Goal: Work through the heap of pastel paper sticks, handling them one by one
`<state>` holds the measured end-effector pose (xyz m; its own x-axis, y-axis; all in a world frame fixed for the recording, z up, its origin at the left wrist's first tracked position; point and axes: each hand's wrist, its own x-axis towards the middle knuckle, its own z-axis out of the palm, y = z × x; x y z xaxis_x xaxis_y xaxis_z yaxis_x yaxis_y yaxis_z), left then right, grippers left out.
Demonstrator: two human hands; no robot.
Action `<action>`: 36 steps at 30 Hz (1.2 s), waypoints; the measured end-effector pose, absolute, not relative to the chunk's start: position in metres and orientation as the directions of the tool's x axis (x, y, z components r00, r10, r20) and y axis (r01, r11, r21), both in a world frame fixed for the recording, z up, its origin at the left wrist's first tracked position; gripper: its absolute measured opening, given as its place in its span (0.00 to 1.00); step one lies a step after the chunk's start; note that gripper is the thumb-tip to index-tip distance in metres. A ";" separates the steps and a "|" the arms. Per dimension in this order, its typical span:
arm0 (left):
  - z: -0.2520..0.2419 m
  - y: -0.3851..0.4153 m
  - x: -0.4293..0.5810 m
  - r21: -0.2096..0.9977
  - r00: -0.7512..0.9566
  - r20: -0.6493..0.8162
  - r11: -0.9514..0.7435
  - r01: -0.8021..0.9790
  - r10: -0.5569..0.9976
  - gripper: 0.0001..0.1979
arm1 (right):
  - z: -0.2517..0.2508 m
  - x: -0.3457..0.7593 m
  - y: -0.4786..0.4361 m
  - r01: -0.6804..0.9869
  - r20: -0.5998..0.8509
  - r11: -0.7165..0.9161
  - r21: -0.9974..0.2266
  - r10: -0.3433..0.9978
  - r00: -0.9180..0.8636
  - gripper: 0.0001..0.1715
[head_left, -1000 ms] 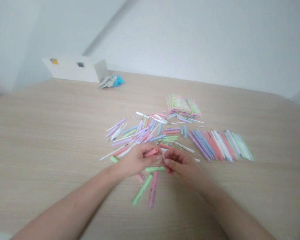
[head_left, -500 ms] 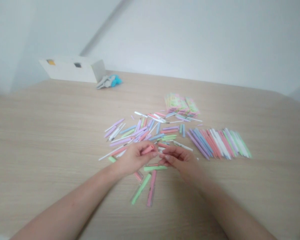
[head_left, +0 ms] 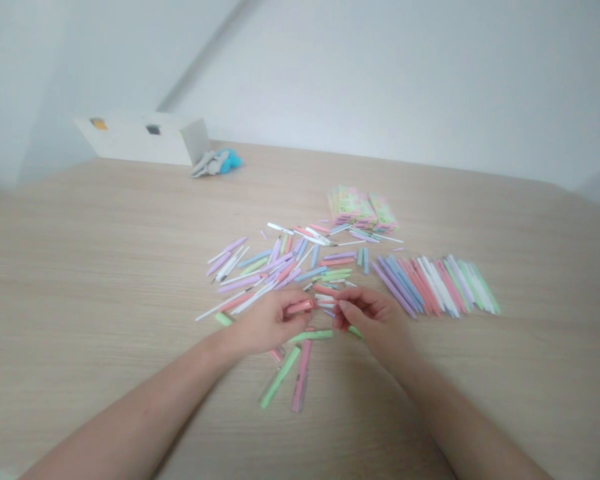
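Observation:
My left hand (head_left: 267, 323) is closed round a pink pen barrel (head_left: 300, 307), held level above the wooden table (head_left: 105, 267). Just to its right, my right hand (head_left: 370, 317) has its fingers pinched together near the barrel's end, on something too small to make out. Both hands hover at the near edge of a loose pile of pastel pen parts (head_left: 285, 263). A green barrel (head_left: 310, 335), a second green pen (head_left: 280, 377) and a pink pen (head_left: 300, 377) lie below the hands.
A tidy row of assembled pastel pens (head_left: 435, 283) lies to the right. Flat printed packets (head_left: 363, 210) are stacked behind the pile. A white box (head_left: 140, 139) and a grey-blue bundle (head_left: 215, 162) sit at the table's far left, by the wall.
The hands have drifted slightly apart, and the right hand has moved a little right and down from the barrel's end. The pink barrel stays in my left hand.

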<state>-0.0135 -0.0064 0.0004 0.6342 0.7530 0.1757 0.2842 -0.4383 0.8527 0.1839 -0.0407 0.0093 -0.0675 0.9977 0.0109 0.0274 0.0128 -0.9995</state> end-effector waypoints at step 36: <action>0.004 -0.007 -0.015 0.795 0.736 0.158 -0.527 0.300 0.658 0.14 | -0.007 0.174 -0.039 0.087 -0.071 -0.050 -0.995 0.964 -0.257 0.09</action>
<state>-0.0150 -0.0074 0.0044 0.7365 0.6576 0.1584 0.2996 -0.5271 0.7952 0.1745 -0.0393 -0.0069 -0.2569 0.9638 -0.0709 0.0874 -0.0499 -0.9949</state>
